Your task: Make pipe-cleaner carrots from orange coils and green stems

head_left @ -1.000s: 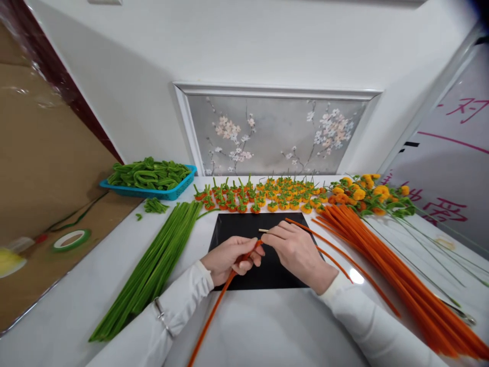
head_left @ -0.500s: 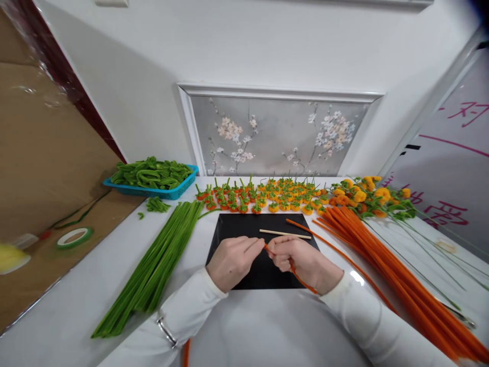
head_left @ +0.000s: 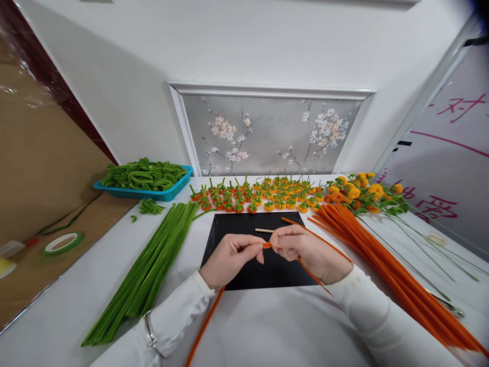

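Note:
Between my two hands, over the black mat (head_left: 252,278), is an orange pipe cleaner (head_left: 267,245). My left hand (head_left: 235,257) pinches one side of it between thumb and fingers. Closed on its other side is my right hand (head_left: 301,250). One orange length trails below my right wrist, and another runs from under my left wrist toward the front edge. Behind my right hand lies a thin pale stick (head_left: 263,231), partly covered by the fingers. One loose orange pipe cleaner (head_left: 292,222) reaches onto the mat's far right corner.
Green pipe cleaners (head_left: 148,275) lie left, orange ones (head_left: 382,270) right. Small pumpkin-like pieces (head_left: 252,196) stand in rows behind the mat. A blue basket (head_left: 164,193) holds green loops. Yellow-orange flowers (head_left: 355,192) lie back right; green tape (head_left: 63,243) lies far left.
My left thumb has come into view, pinching the orange piece. The trailing orange length by my left wrist now shows further up. The whole view has shifted slightly.

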Demonstrator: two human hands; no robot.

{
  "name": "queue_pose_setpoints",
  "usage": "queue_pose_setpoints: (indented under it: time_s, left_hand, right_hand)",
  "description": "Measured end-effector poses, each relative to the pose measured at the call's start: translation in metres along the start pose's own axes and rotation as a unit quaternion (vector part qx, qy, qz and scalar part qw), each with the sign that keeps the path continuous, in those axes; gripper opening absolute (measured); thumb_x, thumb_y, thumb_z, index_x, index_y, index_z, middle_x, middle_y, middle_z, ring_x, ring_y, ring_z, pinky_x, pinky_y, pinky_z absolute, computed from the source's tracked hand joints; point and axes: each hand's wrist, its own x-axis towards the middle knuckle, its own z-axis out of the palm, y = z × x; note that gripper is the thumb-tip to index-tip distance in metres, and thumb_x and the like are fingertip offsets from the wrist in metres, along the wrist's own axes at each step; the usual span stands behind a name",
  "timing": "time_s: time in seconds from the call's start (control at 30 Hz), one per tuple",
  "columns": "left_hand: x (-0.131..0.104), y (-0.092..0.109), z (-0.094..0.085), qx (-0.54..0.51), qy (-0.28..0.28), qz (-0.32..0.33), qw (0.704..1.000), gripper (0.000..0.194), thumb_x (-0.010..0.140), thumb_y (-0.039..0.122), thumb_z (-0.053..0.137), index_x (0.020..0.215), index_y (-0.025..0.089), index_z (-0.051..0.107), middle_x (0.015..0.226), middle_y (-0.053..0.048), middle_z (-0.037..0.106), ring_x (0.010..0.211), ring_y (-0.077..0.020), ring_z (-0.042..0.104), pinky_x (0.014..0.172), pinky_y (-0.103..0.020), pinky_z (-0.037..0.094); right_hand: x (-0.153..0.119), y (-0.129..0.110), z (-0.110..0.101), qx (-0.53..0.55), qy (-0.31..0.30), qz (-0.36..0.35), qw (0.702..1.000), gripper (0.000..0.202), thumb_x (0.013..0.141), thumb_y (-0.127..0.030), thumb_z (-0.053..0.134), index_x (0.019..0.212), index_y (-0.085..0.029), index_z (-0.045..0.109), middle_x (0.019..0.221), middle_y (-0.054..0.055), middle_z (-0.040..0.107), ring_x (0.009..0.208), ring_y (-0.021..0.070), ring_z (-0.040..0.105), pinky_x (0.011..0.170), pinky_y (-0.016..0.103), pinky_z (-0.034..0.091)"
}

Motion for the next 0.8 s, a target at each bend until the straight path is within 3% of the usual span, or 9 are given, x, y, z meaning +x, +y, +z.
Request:
queue_pose_setpoints:
  time_s: [0.1, 0.17, 0.33, 0.53, 0.7, 0.8]
  left_hand:
    - [0.000, 0.000, 0.001, -0.032, -0.011, -0.040, 0.999, 0.031, 0.083, 0.034, 0.056, 0.064, 0.012, 0.067, 0.052, 0.000, 0.055, 0.042, -0.0063, 0.035, 0.042, -0.019, 0.029]
    - [0.000, 0.001, 0.000, -0.038, -0.015, -0.051, 0.998, 0.032, 0.083, 0.036, 0.056, 0.064, 0.012, 0.067, 0.049, 0.002, 0.053, 0.039, -0.0050, 0.027, 0.039, -0.019, 0.025]
    - [-0.004, 0.002, 0.002, 0.049, 0.004, 0.019, 0.999, 0.030, 0.085, 0.026, 0.052, 0.064, 0.013, 0.068, 0.065, -0.003, 0.065, 0.062, -0.0123, 0.053, 0.067, -0.024, 0.043]
    - [-0.007, 0.000, 0.008, 0.111, 0.031, 0.007, 0.993, 0.023, 0.084, 0.027, 0.054, 0.083, 0.015, 0.073, 0.062, -0.002, 0.062, 0.056, -0.0113, 0.050, 0.055, -0.021, 0.039]
    - [-0.004, -0.005, 0.002, 0.048, 0.036, -0.022, 0.998, 0.026, 0.084, 0.030, 0.054, 0.068, 0.013, 0.067, 0.058, 0.000, 0.056, 0.057, -0.0102, 0.046, 0.055, -0.021, 0.036]
    - [-0.002, -0.009, -0.003, -0.035, 0.052, -0.078, 0.995, 0.029, 0.080, 0.034, 0.059, 0.062, 0.012, 0.062, 0.058, 0.001, 0.052, 0.050, -0.0069, 0.038, 0.047, -0.020, 0.029]
  right_hand:
    - [-0.004, -0.006, 0.003, -0.048, 0.011, -0.015, 0.999, 0.010, 0.064, -0.022, 0.052, 0.057, -0.015, 0.053, 0.053, -0.005, 0.039, 0.046, 0.0059, 0.024, 0.046, 0.026, 0.011]
    - [-0.004, -0.008, 0.005, -0.088, 0.030, -0.031, 0.995, 0.011, 0.064, -0.022, 0.051, 0.056, -0.016, 0.054, 0.051, -0.005, 0.037, 0.047, 0.0065, 0.025, 0.046, 0.026, 0.012]
    - [0.000, -0.001, 0.005, -0.097, 0.049, -0.013, 0.994, 0.012, 0.064, -0.023, 0.050, 0.054, -0.016, 0.053, 0.046, -0.007, 0.032, 0.045, 0.0065, 0.022, 0.044, 0.025, 0.012]
    - [0.001, 0.006, 0.007, -0.072, 0.045, 0.022, 0.996, 0.011, 0.065, -0.021, 0.048, 0.057, -0.016, 0.052, 0.044, -0.008, 0.029, 0.042, 0.0061, 0.020, 0.043, 0.025, 0.010]
    - [0.003, 0.011, 0.005, -0.175, 0.037, -0.057, 0.982, 0.023, 0.081, -0.030, 0.048, 0.065, -0.015, 0.057, 0.051, -0.006, 0.037, 0.046, 0.0067, 0.032, 0.044, 0.022, 0.024]
    - [0.006, 0.021, -0.001, -0.216, 0.062, -0.132, 0.965, 0.023, 0.088, -0.035, 0.045, 0.093, -0.017, 0.057, 0.069, -0.001, 0.055, 0.056, 0.0098, 0.051, 0.055, 0.023, 0.041]
